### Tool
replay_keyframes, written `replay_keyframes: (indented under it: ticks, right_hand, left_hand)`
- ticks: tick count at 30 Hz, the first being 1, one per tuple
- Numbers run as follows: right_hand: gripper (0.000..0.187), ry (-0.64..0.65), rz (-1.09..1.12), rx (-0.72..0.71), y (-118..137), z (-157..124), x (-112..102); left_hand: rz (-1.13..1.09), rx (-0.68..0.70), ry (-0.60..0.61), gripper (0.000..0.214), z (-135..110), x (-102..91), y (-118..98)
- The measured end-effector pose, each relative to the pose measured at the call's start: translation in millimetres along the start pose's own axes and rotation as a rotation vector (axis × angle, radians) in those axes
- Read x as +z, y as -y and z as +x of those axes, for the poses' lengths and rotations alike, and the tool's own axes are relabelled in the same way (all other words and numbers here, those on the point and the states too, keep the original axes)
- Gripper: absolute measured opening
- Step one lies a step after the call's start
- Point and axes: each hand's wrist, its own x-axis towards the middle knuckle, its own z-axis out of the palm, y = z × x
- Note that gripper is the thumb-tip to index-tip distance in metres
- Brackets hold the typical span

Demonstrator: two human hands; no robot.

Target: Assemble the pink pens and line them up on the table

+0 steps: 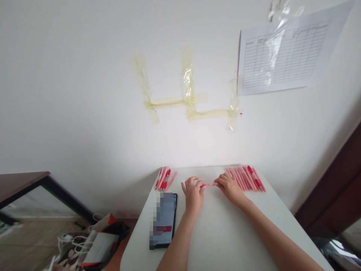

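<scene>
A slim pink pen (209,185) is held level between my two hands, above the white table. My left hand (193,194) pinches its left end, the other fingers curled loosely. At the opposite end, my right hand (229,188) has its fingers closed on the pen. Just beyond the right hand lies a row of several pink pens (244,178), with a red-gripped pen (255,177) among them. A smaller group of pink and red pens (163,178) rests at the table's far left corner.
A phone (166,220), partly blurred out, lies on the white table (225,241) left of my left forearm. The wall behind carries yellowed tape (188,82) and a printed sheet (282,56). Bags (101,241) sit on the floor, near a dark table (25,184).
</scene>
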Motion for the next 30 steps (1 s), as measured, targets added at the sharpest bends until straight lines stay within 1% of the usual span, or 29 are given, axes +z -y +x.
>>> replay_keyframes:
  ticks: [4,7,13,16,18,21,27,30]
  right_hand:
    - [0.016,-0.006,0.027,0.018,1.1,-0.9,-1.1]
    - [0.005,-0.004,0.025,0.03,2.6,-0.2,-2.8]
    - [0.022,0.028,0.027,0.024,3.0,0.4,-5.0]
    - [0.016,0.043,0.073,0.043,2.7,-0.4,-5.1]
    - [0.015,0.04,0.087,0.057,2.9,-0.5,-5.4]
    - [0.007,0.04,0.078,0.059,3.1,0.1,-5.6]
    - [0.023,0.067,0.067,0.068,3.3,0.8,-4.6]
    - [0.017,0.064,0.093,0.096,3.8,0.6,-5.0]
  left_hand:
    - [0.01,0.005,-0.019,0.015,0.0,0.3,0.3]
    - [0.012,0.007,-0.021,0.014,0.3,-0.1,0.4]
    - [0.028,0.009,-0.026,0.013,0.8,-0.6,-0.3]
    - [0.028,0.004,-0.033,0.013,0.4,0.1,-0.3]
    - [0.022,-0.003,-0.03,0.013,0.2,0.7,0.2]
    - [0.007,-0.009,-0.016,0.014,0.3,1.4,1.4]
    - [-0.004,-0.018,-0.008,0.014,1.1,0.5,1.0]
    - [-0.002,-0.028,-0.009,0.015,1.4,-0.6,-0.1]
